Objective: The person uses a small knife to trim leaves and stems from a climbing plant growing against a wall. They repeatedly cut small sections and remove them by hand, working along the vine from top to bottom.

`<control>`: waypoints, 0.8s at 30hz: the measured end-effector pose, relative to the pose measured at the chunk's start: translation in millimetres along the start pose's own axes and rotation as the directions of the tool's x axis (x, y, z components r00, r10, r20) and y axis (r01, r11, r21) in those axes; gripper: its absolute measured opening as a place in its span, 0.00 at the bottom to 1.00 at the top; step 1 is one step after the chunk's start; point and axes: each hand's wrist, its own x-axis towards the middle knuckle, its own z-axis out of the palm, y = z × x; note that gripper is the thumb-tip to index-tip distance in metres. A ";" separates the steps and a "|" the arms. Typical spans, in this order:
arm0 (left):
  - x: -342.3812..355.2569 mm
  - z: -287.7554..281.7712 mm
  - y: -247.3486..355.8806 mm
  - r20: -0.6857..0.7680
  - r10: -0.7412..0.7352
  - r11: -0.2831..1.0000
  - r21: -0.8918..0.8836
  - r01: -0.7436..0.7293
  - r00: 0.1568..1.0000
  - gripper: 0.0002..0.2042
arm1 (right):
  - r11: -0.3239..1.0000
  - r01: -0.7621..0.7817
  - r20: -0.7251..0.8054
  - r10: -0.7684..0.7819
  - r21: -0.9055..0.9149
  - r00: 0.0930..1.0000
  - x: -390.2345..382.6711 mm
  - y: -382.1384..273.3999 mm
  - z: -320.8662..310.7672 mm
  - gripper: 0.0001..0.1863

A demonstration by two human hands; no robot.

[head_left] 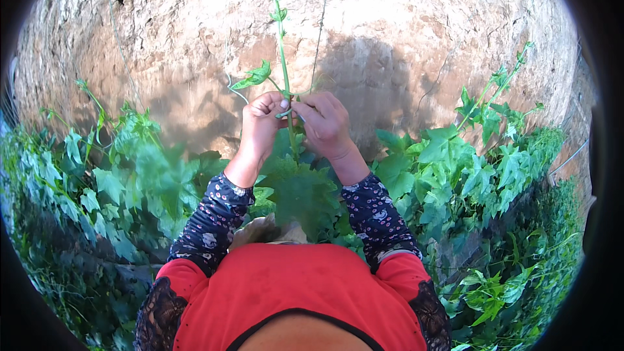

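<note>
A green vine stem [282,52] rises upright in front of me, with a small bud-like tip and one young leaf [255,76] on its left side. From the left, my left hand [261,120] closes its thumb and fingers on the stem. My right hand [325,122] is pinched against the stem's other side; whatever its fingertips hold is hidden. Between the two hands a short pale green curl [283,114] crosses the stem, too small to tell whether it is a tendril or a tie. Broad leaves [302,198] hang below my wrists.
Thin strings [321,23] run up over a rough, cracked brown earth surface [214,39]. Leafy vines spread on the left [110,182] and right [448,156], with another long shoot [500,88] standing up at the right. My shadow falls on the earth surface.
</note>
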 end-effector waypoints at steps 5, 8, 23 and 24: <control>-0.4 2.9 4.8 -0.030 0.070 0.997 0.015 -0.070 0.997 0.05 | 0.995 -0.081 -0.047 0.084 0.057 0.995 -2.3 -10.1 -16.6 0.16; -3.3 4.5 5.2 0.002 0.053 0.998 0.019 -0.053 0.999 0.05 | 0.994 -0.111 -0.013 0.112 0.010 0.994 4.0 1.9 -21.5 0.17; -4.4 1.9 3.1 0.019 0.086 0.992 0.092 -0.088 0.996 0.05 | 0.892 -0.407 0.101 0.394 0.195 0.913 43.8 -1.2 -69.4 0.06; -3.9 2.6 2.7 0.005 0.087 0.993 0.078 -0.087 0.996 0.05 | 0.898 -0.365 0.230 0.311 0.246 0.922 39.3 -7.8 -68.1 0.06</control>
